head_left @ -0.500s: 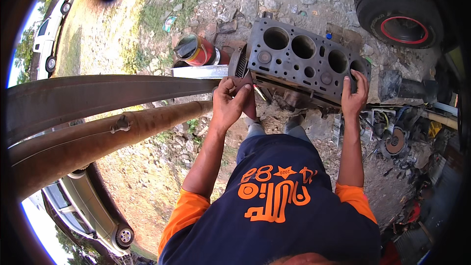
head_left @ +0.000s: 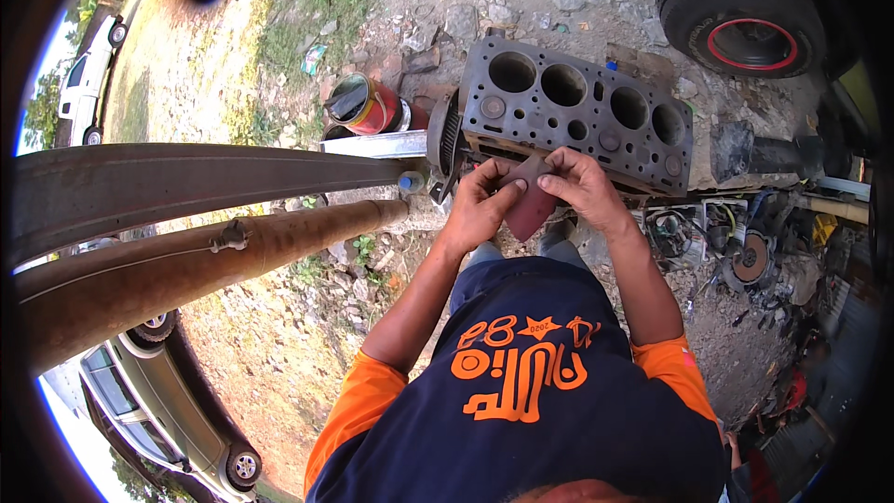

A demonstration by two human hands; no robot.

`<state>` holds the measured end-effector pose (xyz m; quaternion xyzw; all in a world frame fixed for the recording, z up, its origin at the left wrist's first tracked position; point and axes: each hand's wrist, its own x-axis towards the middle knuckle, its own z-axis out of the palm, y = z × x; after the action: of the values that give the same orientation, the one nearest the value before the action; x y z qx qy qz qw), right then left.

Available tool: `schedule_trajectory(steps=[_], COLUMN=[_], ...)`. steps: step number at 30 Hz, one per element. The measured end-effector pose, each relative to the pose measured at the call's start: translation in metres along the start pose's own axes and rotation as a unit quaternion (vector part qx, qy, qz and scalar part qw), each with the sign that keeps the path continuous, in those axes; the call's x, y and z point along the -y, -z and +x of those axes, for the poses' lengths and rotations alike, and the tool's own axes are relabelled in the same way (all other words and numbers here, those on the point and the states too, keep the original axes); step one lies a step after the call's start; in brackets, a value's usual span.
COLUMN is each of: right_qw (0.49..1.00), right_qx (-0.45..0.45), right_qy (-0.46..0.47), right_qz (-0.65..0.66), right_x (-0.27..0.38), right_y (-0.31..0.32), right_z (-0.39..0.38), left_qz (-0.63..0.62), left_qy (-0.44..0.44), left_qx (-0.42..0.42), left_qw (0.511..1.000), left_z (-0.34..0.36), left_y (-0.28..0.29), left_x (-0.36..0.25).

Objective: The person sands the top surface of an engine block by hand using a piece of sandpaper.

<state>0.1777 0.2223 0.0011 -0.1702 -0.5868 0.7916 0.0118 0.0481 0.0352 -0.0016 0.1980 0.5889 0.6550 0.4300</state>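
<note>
Both my hands pinch a folded, dark reddish-brown sheet of sandpaper [head_left: 531, 211] in front of my body. My left hand [head_left: 480, 210] grips its left edge between thumb and fingers. From the other side my right hand [head_left: 589, 188] holds the upper right edge, thumb on the face of the sheet. Just beyond the hands sits a grey metal engine block [head_left: 596, 114], its flat top face up, with several large round cylinder bores and smaller holes. The sheet covers part of the block's near side. A toothed flywheel [head_left: 447, 135] stands at its left end.
A red bucket [head_left: 377, 112] stands left of the block. A steel beam [head_left: 223, 172] and rusty pipe [head_left: 214, 265] reach in from the left. A big tyre [head_left: 684, 23] lies at upper right, with loose machine parts [head_left: 745, 256] at right. Vehicles [head_left: 158, 410] stand at left.
My right hand has left the block's right end and moved left to take hold of the sandpaper. My left hand has shifted right and slightly nearer with the sheet, now in front of the block.
</note>
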Motion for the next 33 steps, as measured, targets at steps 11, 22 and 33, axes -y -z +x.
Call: schedule_trajectory(steps=[11, 22, 33], right_qw=[0.962, 0.695, 0.715], right_qx=[-0.242, -0.317, -0.217], right_qy=[0.097, 0.245, 0.191], right_qz=[-0.082, -0.597, -0.637], right_x=[0.006, 0.073, 0.028], right_y=[0.053, 0.041, 0.047], right_z=[0.01, 0.028, 0.066], left_qz=[0.42, 0.457, 0.357], left_qy=[-0.269, -0.582, -0.54], left_qx=[-0.284, -0.538, -0.632], left_qw=[0.819, 0.403, 0.426], left_z=[-0.078, -0.184, -0.159], left_y=[0.091, 0.168, 0.234], left_x=[-0.027, -0.181, -0.179])
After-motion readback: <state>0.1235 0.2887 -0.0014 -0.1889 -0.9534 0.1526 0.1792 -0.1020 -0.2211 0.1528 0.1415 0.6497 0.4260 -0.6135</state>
